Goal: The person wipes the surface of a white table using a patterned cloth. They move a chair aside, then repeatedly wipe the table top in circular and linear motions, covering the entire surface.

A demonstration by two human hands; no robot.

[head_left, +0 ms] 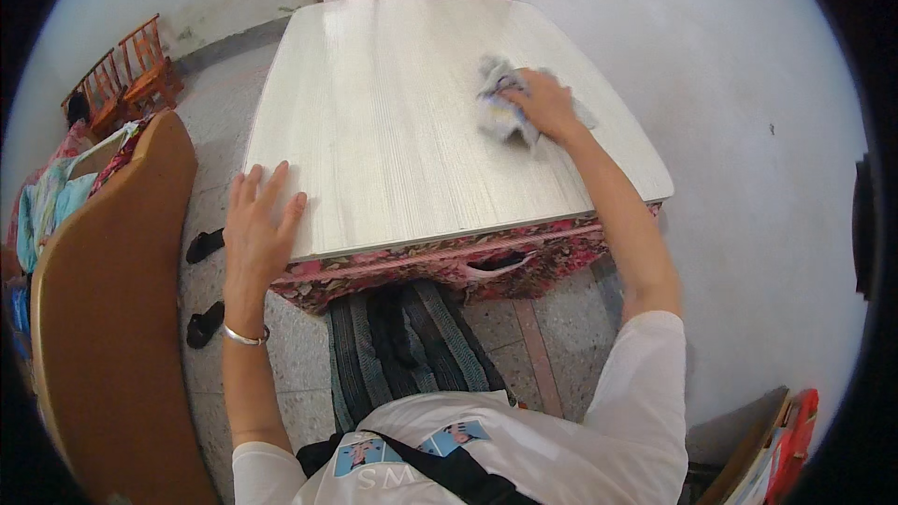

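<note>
A pale wood-grain tabletop [393, 122] stretches out before me, with a red floral cloth skirt [421, 266] hanging below its near edge. On the right half of the top, my right hand [543, 103] presses down on a crumpled grey cleaning cloth [510, 122], its fingers curled over the bunched fabric. My left hand [262, 224] rests at the near left corner with fingers spread, palm down and holding nothing. A silver bangle [246, 337] circles that wrist.
A brown curved sofa or headboard panel [112, 318], clothes heaped behind it, stands at left. Small wooden chairs [145, 65] sit at the far left wall. Black slippers [205, 324] lie on the floor. A white wall [739, 131] runs close along the right. Flat boards [767, 449] lean at lower right.
</note>
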